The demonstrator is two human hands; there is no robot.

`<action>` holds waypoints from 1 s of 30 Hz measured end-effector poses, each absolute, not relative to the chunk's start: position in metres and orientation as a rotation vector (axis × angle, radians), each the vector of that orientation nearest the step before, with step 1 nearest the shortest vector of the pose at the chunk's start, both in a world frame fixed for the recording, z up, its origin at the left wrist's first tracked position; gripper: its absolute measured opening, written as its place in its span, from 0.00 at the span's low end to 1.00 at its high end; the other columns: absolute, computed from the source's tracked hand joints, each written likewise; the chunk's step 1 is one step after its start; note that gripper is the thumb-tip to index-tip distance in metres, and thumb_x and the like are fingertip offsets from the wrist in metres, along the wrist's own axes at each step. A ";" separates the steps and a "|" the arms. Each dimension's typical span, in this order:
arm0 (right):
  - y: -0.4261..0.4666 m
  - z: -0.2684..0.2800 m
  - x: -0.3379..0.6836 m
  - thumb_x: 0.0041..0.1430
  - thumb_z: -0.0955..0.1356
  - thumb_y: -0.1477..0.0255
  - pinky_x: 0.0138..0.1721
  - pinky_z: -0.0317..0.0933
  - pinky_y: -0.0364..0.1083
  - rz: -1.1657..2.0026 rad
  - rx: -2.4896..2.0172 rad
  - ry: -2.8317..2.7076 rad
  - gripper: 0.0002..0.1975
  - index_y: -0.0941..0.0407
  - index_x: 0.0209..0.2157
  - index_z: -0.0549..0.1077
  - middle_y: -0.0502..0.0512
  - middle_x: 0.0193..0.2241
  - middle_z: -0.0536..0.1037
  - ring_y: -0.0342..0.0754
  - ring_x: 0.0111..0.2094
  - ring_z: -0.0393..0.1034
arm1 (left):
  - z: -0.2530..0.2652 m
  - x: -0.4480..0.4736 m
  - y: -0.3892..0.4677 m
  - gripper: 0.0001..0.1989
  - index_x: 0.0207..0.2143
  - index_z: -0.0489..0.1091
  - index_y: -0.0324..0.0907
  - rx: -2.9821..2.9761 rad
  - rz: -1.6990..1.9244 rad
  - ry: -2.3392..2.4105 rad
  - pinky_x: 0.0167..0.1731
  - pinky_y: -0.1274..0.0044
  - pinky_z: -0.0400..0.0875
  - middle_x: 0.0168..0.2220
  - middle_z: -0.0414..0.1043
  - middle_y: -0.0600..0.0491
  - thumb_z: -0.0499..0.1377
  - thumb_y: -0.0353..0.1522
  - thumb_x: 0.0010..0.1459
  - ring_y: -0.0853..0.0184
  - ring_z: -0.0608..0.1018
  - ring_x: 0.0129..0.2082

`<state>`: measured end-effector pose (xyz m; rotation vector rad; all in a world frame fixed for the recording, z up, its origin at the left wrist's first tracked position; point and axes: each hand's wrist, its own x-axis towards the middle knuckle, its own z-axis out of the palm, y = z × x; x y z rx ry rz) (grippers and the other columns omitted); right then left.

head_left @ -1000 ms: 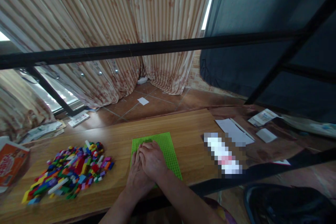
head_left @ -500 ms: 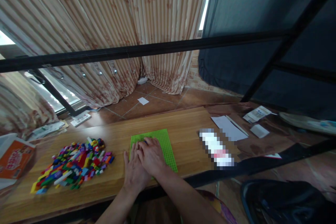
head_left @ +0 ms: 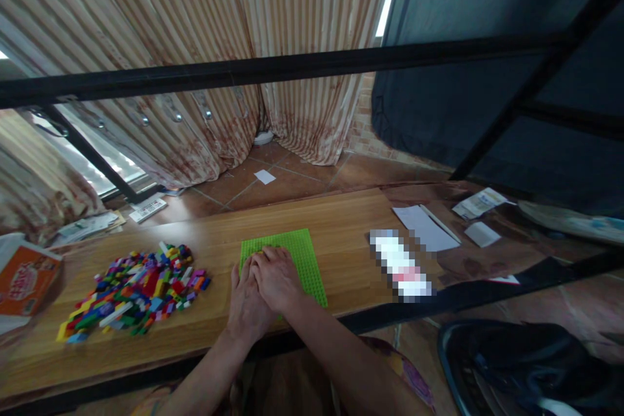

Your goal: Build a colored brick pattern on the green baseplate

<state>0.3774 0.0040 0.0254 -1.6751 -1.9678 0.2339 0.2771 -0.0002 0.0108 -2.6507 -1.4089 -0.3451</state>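
A: so what's actually been changed just now?

B: honestly, not much. The left hand (head_left: 249,304) and right hand (head_left: 277,277) are still stacked over the green studded baseplate (head_left: 309,265), right across left. The left's outermost finger has been splayed away from the others though; a second ago it was tucked in closer. The view's been tipped a bit too, so everything sits slightly higher.

A: anything being held?

B: can't be told, tbf. The left is laid fairly flat, part covered; the right's fingers are gently bent over it, and what's under the fingertips is hidden.

A: and the plastic building bricks (head_left: 146,286)?

B: all left in a loose heap on the table (head_left: 346,260), left of the plate and well apart from the hands. No shift in the pile can be spotted, and no brick is seen on the uncovered part of the plate. So as far as can be judged, the work hasn't been moved along by that finger spread.
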 end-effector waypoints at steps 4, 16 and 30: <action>0.007 0.023 0.377 0.65 0.58 0.71 0.51 0.54 0.52 0.273 -1.674 -1.947 0.12 0.56 0.39 0.72 0.57 0.39 0.76 0.50 0.45 0.66 | 0.015 0.275 0.004 0.17 0.46 0.71 0.36 -2.694 -0.394 -1.345 0.56 0.58 0.59 0.47 0.72 0.41 0.53 0.33 0.56 0.52 0.70 0.50; 0.008 0.028 0.383 0.66 0.56 0.73 0.51 0.55 0.49 0.405 -1.640 -1.904 0.15 0.56 0.41 0.73 0.55 0.41 0.77 0.47 0.45 0.67 | 0.019 0.279 0.009 0.18 0.45 0.71 0.33 -2.702 -0.432 -1.302 0.56 0.60 0.60 0.44 0.73 0.39 0.54 0.32 0.52 0.52 0.72 0.47; 0.014 0.016 0.402 0.59 0.59 0.80 0.50 0.55 0.49 0.392 -1.814 -1.842 0.17 0.58 0.45 0.75 0.59 0.44 0.76 0.51 0.46 0.64 | -0.005 0.266 0.012 0.28 0.57 0.61 0.26 -2.716 -0.614 -1.441 0.56 0.62 0.66 0.57 0.65 0.35 0.54 0.33 0.56 0.52 0.68 0.57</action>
